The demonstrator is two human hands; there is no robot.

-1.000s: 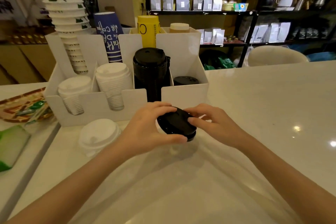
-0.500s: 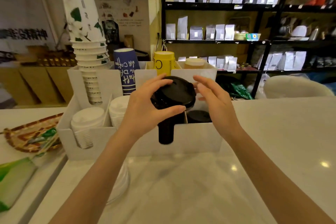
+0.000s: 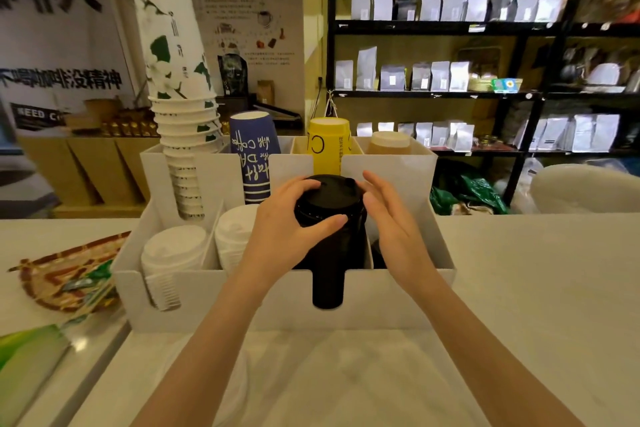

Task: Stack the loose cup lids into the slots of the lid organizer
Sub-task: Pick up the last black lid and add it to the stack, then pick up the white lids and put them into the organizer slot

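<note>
White lid stacks (image 3: 173,250) at nine o'clock in lid organizer (image 3: 408,302). Left hand (image 3: 287,232), fingers clamped on black lid (image 3: 327,196), seats it atop black stack, centre slot; right hand (image 3: 394,229), three o'clock, fingers spread, likely steadying.

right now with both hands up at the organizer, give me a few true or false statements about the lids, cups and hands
1. The left hand grips the black lid on top of the black lid stack. True.
2. The right hand holds a white lid. False: its fingers are spread open beside the black lid, holding nothing.
3. The black lid stack sits in the leftmost front slot of the lid organizer. False: white lids fill the two left front slots; the black stack is to their right.
4. The yellow cup stands behind the black stack. True.
5. The blue cup lies on the counter. False: it stands upside down in a back slot.
</note>
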